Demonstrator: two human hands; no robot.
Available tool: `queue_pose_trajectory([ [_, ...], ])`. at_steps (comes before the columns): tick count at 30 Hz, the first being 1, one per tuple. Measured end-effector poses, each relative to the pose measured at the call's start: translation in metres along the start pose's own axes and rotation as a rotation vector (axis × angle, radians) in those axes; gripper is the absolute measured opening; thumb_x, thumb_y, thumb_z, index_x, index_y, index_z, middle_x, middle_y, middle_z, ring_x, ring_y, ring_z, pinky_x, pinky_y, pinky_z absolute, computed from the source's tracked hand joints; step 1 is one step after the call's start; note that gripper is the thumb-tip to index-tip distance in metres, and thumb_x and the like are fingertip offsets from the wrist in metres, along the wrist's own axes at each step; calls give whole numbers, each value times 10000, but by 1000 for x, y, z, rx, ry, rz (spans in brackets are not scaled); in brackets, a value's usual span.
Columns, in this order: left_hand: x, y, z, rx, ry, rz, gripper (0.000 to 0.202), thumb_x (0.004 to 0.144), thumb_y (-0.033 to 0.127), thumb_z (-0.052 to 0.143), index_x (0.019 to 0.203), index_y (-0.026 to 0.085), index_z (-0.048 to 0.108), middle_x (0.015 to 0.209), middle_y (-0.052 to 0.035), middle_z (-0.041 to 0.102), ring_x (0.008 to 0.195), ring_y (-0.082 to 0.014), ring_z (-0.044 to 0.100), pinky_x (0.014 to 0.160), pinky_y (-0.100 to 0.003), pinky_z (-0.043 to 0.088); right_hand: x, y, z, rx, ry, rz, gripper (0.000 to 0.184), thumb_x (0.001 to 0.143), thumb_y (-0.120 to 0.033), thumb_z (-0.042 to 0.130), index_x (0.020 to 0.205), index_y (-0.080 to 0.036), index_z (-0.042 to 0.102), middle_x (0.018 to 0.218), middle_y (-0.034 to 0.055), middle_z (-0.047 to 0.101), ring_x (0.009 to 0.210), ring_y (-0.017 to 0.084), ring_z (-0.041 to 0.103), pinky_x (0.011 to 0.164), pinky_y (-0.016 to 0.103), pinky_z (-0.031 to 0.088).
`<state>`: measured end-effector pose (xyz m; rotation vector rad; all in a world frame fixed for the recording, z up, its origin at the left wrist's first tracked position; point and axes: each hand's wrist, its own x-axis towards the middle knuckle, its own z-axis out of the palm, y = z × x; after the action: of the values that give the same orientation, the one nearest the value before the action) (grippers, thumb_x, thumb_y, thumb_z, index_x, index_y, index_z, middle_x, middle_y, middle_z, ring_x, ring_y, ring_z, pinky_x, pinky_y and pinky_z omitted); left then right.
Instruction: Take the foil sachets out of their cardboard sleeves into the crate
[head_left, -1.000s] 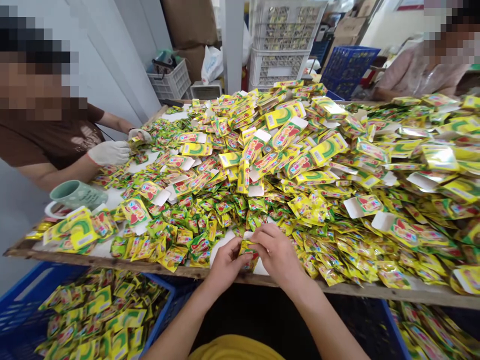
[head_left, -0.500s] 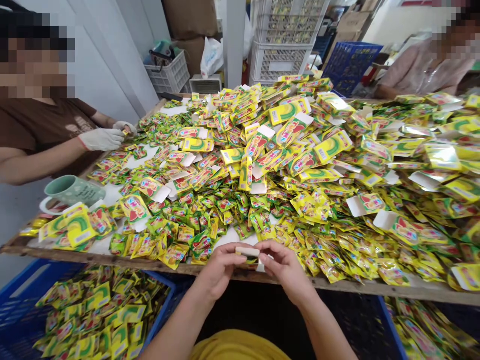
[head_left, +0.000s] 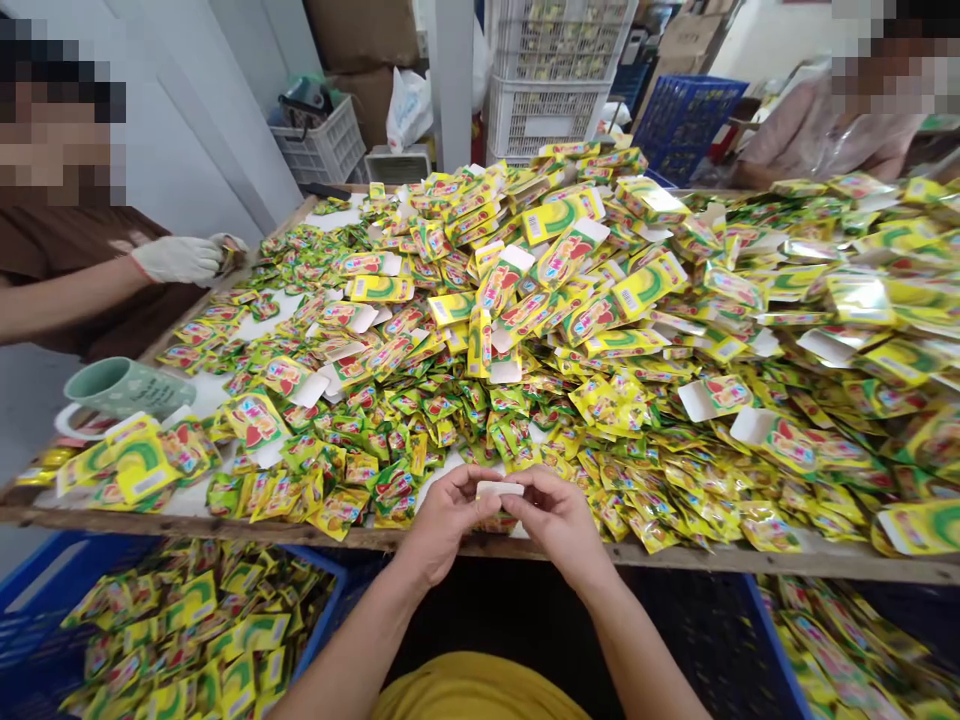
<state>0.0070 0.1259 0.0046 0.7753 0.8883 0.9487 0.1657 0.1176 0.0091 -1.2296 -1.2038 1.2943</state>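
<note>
My left hand [head_left: 444,520] and my right hand [head_left: 559,518] meet at the near edge of the table, both pinched on a small carton [head_left: 499,490] whose white flap faces up. Its yellow printed body shows between my fingers. Just beyond lies a heap of small green and yellow sachets [head_left: 420,430]. Farther back is a pile of flat yellow cartons [head_left: 570,260] with white flaps.
The wooden table [head_left: 187,520] is covered with sachets and cartons. A green mug [head_left: 120,388] lies at the left edge. A person in white gloves [head_left: 176,258] works at the left; another sits at the far right. Blue crates [head_left: 45,590] of filled cartons stand below.
My hands pulled the carton back from the sachet heap toward me and turned it so its white flap faces up. The gloved hands at the left drew back toward the table edge.
</note>
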Motion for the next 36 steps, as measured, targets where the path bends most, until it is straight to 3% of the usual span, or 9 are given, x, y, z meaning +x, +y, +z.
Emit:
queue_pose_trajectory([
  [4,4,-12,-2,228,191,224,194,755,286,718,923,193,746,951,-50,735,933,-201,635,875,-290,459,3,0,0,-33,39,-86,155,785,-330,684,884,-249,772,827,59,647,730,166,590,555,263,501],
  [9,5,-13,-1,337,199,286,275,828,309,632,1079,215,693,1077,-53,711,1000,-213,633,905,-315,471,7,3,-2,-71,57,-72,131,756,-323,722,854,-246,766,824,60,678,751,186,628,613,300,553],
  [14,11,-4,-6,519,127,379,142,801,299,663,849,183,729,829,-54,729,792,-191,658,763,-300,509,11,5,-2,-129,83,-120,93,755,-310,725,803,-242,765,762,55,691,725,188,636,636,314,544],
  [21,9,1,-19,635,-100,607,148,781,197,691,918,219,741,976,-96,713,891,-201,659,819,-340,511,6,-4,-12,-116,-78,-163,104,758,-324,720,796,-238,764,785,54,681,716,177,630,621,303,512],
  [24,4,0,-22,720,-192,608,252,830,192,629,1063,246,709,1011,-107,686,936,-198,635,838,-331,496,16,-4,-19,-34,-143,-27,219,801,-400,654,795,-202,747,736,44,659,584,150,602,564,304,508],
  [27,0,-2,-23,802,-251,573,333,876,195,550,1182,282,648,1012,-108,648,952,-193,607,846,-322,483,43,8,-21,-101,121,62,316,773,-442,652,936,-176,698,734,31,650,517,137,561,529,302,487],
  [30,1,-6,-20,810,-278,570,349,883,202,540,1209,291,628,1009,-104,626,933,-185,601,834,-311,485,71,29,-18,-402,304,-10,466,637,-404,754,1017,-151,658,867,54,657,564,138,543,562,302,461],
  [33,-1,-6,-18,797,-282,578,357,888,186,531,1221,280,619,1049,-108,632,962,-186,606,855,-309,485,80,44,-22,-590,249,-86,363,656,-383,735,924,-146,672,717,10,601,578,148,516,570,291,431],
  [36,-20,6,-27,785,-91,590,336,880,184,535,1179,291,646,1077,-96,652,1004,-204,610,893,-327,483,74,42,-34,-614,142,-131,218,710,-370,701,779,-164,682,679,9,577,626,171,530,587,293,428],
])
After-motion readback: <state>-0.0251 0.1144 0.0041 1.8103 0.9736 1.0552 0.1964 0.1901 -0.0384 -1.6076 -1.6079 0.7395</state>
